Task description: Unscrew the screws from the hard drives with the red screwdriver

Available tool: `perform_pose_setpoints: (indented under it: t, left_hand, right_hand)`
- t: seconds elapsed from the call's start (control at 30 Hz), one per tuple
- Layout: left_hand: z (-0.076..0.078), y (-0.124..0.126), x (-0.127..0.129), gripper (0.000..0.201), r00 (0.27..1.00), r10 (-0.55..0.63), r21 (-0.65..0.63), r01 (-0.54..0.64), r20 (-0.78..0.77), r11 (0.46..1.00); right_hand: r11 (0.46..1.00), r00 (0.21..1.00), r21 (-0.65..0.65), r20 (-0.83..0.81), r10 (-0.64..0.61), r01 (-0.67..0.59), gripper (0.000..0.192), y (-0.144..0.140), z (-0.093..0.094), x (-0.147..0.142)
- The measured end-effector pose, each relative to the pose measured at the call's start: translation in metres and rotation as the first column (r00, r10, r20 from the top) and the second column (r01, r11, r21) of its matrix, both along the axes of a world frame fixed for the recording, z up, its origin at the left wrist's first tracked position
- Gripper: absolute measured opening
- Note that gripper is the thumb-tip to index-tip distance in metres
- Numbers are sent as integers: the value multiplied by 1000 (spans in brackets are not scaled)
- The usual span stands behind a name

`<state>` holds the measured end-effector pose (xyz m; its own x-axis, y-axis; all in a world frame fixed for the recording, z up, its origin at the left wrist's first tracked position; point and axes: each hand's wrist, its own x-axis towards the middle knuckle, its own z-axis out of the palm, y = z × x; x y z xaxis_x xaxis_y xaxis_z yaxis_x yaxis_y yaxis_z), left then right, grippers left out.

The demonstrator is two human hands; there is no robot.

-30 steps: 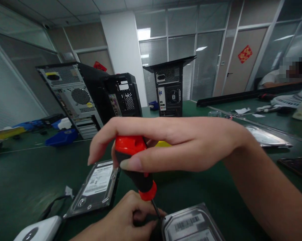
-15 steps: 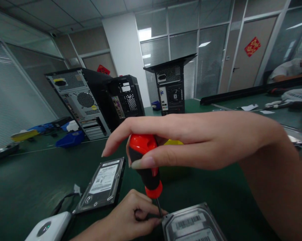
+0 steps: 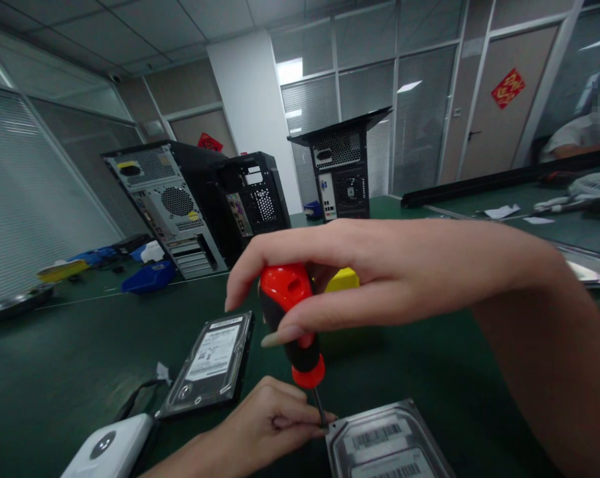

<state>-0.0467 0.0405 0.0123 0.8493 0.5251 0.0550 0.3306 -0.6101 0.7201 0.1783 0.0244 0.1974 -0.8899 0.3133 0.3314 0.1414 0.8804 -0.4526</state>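
Observation:
A red-and-black screwdriver point(image 3: 286, 284) stands tilted, its handle gripped by my right hand point(image 3: 374, 265) from above, thumb on the near side and index finger arched beyond it. The metal shaft runs down to the corner of a silver hard drive point(image 3: 379, 431) at the bottom edge. Closed in a pinch, my left hand point(image 3: 267, 415) has its fingertips beside the shaft's tip and against that corner. Whatever lies between those fingertips is hidden. To the left, a second hard drive point(image 3: 213, 358) with a white label lies on the green table.
A white device point(image 3: 108, 448) with a black cable sits at lower left. Computer cases point(image 3: 178, 199) stand at the back, one more point(image 3: 347, 172) at centre. A blue bin point(image 3: 148, 277) lies left. Behind my right hand is something yellow point(image 3: 344, 279). A person point(image 3: 573, 139) sits far right.
The view has shifted slightly, moving the background and left-hand objects a little rightward. My right index finger has curled closer to the screwdriver's handle. The left hand keeps its pinch at the drive's corner.

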Motion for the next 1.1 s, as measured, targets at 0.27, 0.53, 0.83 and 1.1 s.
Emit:
perform_pose_setpoints:
  t: [0.27,0.53,0.83,1.1]
  left_hand:
    - [2,1,-4,33,1000,-20,24,21,-18,1000]
    - [10,0,-3,30,1000,-6,7,6,-12,1000]
    - [5,-2,-5,30,999,-8,90,11,-34,996]
    - [8,-2,-2,27,999,25,169,-17,-45,985]
  right_hand:
    - [966,983,185,-8,-184,183,19,1,-3,3]
    - [964,980,174,-20,-198,199,22,-7,0,2]
    - [956,984,234,-17,-178,177,20,-11,-2,-2]
    - [953,981,240,-3,-192,187,17,-10,-3,-10]
